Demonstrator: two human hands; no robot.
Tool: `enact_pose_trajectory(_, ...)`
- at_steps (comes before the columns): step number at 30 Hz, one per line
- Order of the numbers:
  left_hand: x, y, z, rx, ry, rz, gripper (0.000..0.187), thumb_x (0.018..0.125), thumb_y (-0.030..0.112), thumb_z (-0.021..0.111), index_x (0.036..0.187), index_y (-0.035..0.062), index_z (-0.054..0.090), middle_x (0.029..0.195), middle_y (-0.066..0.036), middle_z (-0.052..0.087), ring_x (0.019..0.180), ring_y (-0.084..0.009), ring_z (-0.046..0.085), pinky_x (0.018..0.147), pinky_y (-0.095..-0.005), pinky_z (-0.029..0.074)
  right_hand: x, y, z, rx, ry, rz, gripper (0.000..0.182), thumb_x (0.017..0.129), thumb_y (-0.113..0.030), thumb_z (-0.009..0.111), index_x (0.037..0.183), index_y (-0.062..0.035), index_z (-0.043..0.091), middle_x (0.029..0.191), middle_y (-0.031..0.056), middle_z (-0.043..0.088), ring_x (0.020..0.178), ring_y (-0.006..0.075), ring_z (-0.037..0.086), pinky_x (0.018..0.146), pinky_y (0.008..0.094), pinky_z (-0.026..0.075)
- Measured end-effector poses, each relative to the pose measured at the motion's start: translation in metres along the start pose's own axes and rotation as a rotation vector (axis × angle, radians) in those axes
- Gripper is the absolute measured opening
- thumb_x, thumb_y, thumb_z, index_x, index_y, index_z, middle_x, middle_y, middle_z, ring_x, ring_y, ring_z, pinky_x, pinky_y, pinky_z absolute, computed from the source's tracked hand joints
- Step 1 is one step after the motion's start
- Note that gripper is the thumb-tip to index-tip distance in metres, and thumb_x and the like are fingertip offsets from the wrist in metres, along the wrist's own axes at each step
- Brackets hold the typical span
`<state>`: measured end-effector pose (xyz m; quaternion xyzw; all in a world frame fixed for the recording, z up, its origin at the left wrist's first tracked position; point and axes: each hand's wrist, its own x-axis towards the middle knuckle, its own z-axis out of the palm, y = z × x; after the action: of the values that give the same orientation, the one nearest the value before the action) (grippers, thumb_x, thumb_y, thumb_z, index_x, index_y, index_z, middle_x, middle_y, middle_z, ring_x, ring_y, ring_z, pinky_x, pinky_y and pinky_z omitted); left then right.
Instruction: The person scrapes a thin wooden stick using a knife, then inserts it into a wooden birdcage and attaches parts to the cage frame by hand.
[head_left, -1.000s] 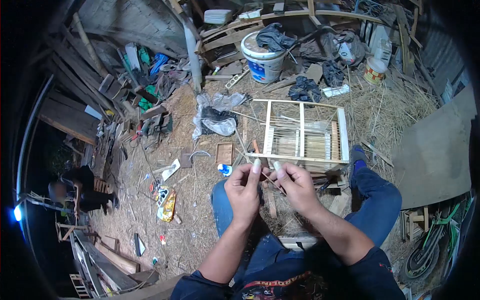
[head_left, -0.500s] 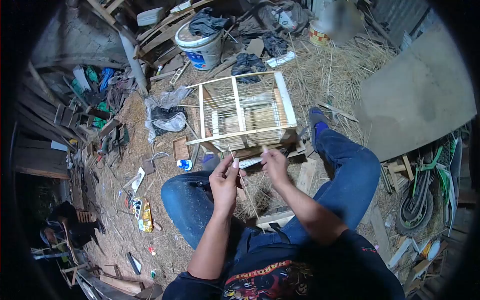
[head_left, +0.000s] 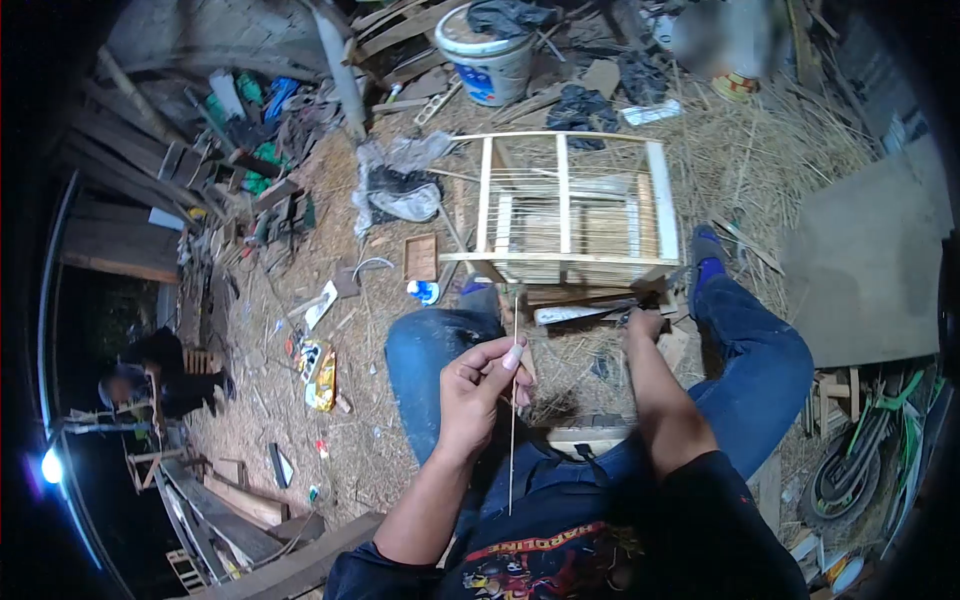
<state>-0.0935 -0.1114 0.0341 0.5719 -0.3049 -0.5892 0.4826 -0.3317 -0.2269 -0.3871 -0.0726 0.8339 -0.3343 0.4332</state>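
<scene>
Tan stick (head_left: 512,450), left hand (head_left: 486,388) pinching, thumb uppermost

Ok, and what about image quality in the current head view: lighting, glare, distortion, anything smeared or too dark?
Head view: bright lamp glares at left; black vignette and fisheye curvature at the edges; smeared patch upper right, over the top of the patterned bucket; deep shadow across the shirt; right hand dim beside the slatted wooden frame, its grip unclear.
</scene>
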Motion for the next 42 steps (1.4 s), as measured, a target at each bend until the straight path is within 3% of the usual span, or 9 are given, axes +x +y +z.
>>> enact_pose_trajectory(4, -0.015, 0.008, -0.026, -0.048, 0.017, 0.034, 0.029, 0.1, 0.012, 0.068, 0.125, -0.0032, 0.066, 0.083, -0.01, 0.072, 0.063, -0.0161, 0.067, 0.058, -0.0281, 0.056, 0.032, 0.034, 0.015, 0.066, -0.018, -0.117, 0.052, 0.08, -0.009, 0.086, 0.121, 0.0022, 0.055, 0.117, 0.0203, 0.068, 0.111, 0.033, 0.065, 0.1, 0.0442, 0.051)
enact_pose_trajectory(8, -0.029, 0.015, -0.049, -0.085, 0.033, 0.044, 0.03, 0.1, 0.011, 0.068, 0.126, -0.0032, 0.066, 0.085, -0.011, 0.073, 0.063, -0.0164, 0.068, 0.059, -0.0281, 0.056, -0.006, 0.005, -0.01, 0.308, -0.189, -0.034, 0.046, 0.084, 0.008, 0.076, 0.123, 0.0036, 0.051, 0.111, 0.0176, 0.063, 0.068, 0.0226, 0.067, 0.045, 0.0307, 0.051)
enact_pose_trajectory(14, -0.047, 0.021, -0.082, -0.079, 0.131, 0.008, 0.03, 0.1, 0.01, 0.067, 0.127, -0.0021, 0.065, 0.084, -0.011, 0.073, 0.063, -0.0165, 0.068, 0.059, -0.0275, 0.056, -0.016, -0.011, -0.03, 0.315, -0.438, 0.111, 0.011, 0.097, 0.002, 0.059, 0.107, -0.0003, 0.057, 0.085, 0.0163, 0.069, 0.056, 0.0248, 0.066, 0.038, 0.0331, 0.048)
enact_pose_trajectory(20, -0.055, 0.005, -0.108, -0.113, 0.14, 0.09, 0.029, 0.1, 0.01, 0.066, 0.126, -0.0025, 0.065, 0.083, -0.011, 0.072, 0.06, -0.0169, 0.066, 0.056, -0.028, 0.055, -0.07, -0.042, -0.031, 0.359, -0.323, 0.127, 0.008, 0.087, 0.0, 0.066, 0.09, 0.0033, 0.06, 0.075, 0.0151, 0.066, 0.05, 0.0231, 0.063, 0.045, 0.0344, 0.055)
enact_pose_trajectory(23, -0.056, 0.001, -0.117, -0.122, 0.152, 0.078, 0.028, 0.1, 0.009, 0.068, 0.124, -0.0034, 0.066, 0.086, -0.013, 0.074, 0.064, -0.0165, 0.069, 0.061, -0.0285, 0.057, -0.079, -0.039, -0.037, 0.362, -0.354, 0.173, 0.02, 0.086, -0.009, 0.067, 0.102, 0.0022, 0.061, 0.083, 0.0165, 0.064, 0.065, 0.0311, 0.069, 0.063, 0.0455, 0.062)
enact_pose_trajectory(30, -0.057, 0.001, -0.125, -0.037, 0.225, -0.014, 0.019, 0.098, 0.01, 0.069, 0.112, -0.0033, 0.069, 0.08, -0.012, 0.073, 0.057, -0.0152, 0.065, 0.054, -0.0265, 0.054, -0.194, -0.069, -0.07, 0.34, -0.362, 0.05, 0.024, 0.09, -0.009, 0.061, 0.113, -0.0018, 0.057, 0.088, 0.0152, 0.062, 0.062, 0.0291, 0.066, 0.063, 0.0446, 0.062)
enact_pose_trajectory(35, -0.061, -0.008, -0.138, 0.054, 0.243, -0.016, 0.019, 0.099, 0.013, 0.071, 0.108, -0.0036, 0.07, 0.078, -0.01, 0.072, 0.057, -0.0132, 0.065, 0.053, -0.0249, 0.053, -0.268, -0.042, -0.093, 0.432, -0.737, -0.454, 0.021, 0.093, 0.004, 0.052, 0.114, -0.0015, 0.053, 0.087, 0.0105, 0.062, 0.072, 0.0239, 0.068, 0.07, 0.0363, 0.059)
enact_pose_trajectory(40, -0.059, -0.011, -0.142, 0.135, 0.269, -0.063, 0.023, 0.099, 0.017, 0.074, 0.103, -0.005, 0.071, 0.075, -0.008, 0.071, 0.055, -0.0092, 0.064, 0.049, -0.0218, 0.049, -0.325, -0.054, -0.107, 0.171, -0.968, -0.454, 0.022, 0.099, -0.004, 0.055, 0.121, -0.0038, 0.055, 0.09, 0.0012, 0.054, 0.07, 0.0122, 0.053, 0.063, 0.0287, 0.045)
enact_pose_trajectory(42, -0.059, -0.011, -0.14, 0.143, 0.272, -0.06, 0.023, 0.099, 0.018, 0.074, 0.103, -0.0052, 0.071, 0.074, -0.008, 0.071, 0.054, -0.0087, 0.063, 0.049, -0.0218, 0.048, -0.334, -0.063, -0.102, -0.036, -0.933, -0.857, 0.024, 0.102, -0.01, 0.056, 0.125, -0.0054, 0.054, 0.095, -0.0008, 0.053, 0.074, 0.0108, 0.054, 0.066, 0.0302, 0.046)
